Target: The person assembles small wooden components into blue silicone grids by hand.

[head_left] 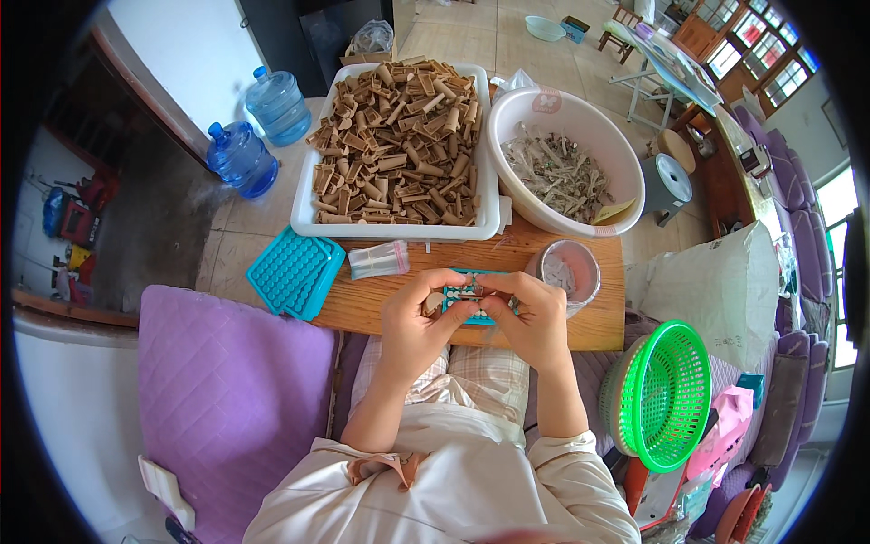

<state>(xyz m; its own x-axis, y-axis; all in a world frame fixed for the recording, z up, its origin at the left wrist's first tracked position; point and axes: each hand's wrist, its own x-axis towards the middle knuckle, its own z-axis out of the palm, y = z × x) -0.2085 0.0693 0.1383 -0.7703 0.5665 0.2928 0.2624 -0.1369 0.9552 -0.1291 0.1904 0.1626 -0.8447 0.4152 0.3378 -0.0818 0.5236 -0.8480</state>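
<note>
Both hands meet over a small teal rack (492,320) at the near edge of the wooden table, with several small white round pieces set in it. My left hand (420,317) is closed, thumb and forefinger pinched together. A light brown piece (433,303) shows beside its curled fingers. My right hand (528,313) is closed too, its thumb and fingertips nearly touching those of the left. Between the fingertips is something small that I cannot make out. A pink-rimmed tub (590,272) stands just right of my right hand.
A white tray (308,195) heaped with brown half-tube pieces fills the table's back. Right of it, a pale basin (625,168) holds clear small parts. Teal perforated trays (292,272) and a packet of thin sticks (379,259) lie left. A green basket (672,399) stands right.
</note>
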